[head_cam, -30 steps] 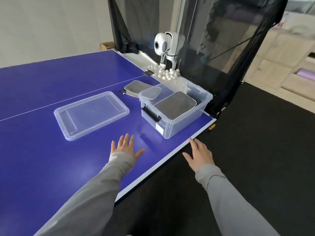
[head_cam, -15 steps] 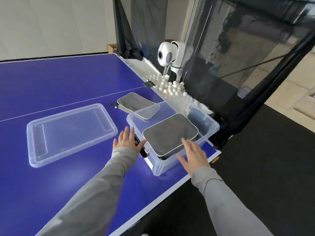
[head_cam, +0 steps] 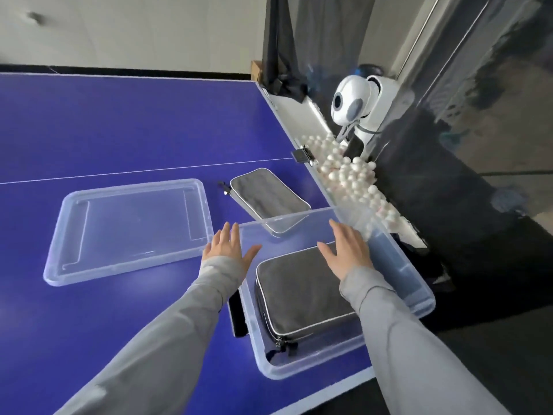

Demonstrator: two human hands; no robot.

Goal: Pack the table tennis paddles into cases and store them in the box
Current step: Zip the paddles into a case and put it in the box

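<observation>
Cases: two; one (head_cam: 302, 298) in box (head_cam: 419, 298), one (head_cam: 266, 196) outside.
Lid (head_cam: 128, 229): one.
Left hand (head_cam: 229, 250): open, empty.
Right hand (head_cam: 347, 253): open, empty.

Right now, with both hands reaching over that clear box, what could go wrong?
The clear plastic box sits at the blue table's corner, so a push from either hand might slide it off. The second grey zipped case lies near the loose white balls; grabbing it carelessly could scatter them.

Both arms extended forward, grey sleeves; left hand (head_cam: 229, 249) flat, fingers spread; right hand (head_cam: 347, 253) likewise, palm down.
</observation>
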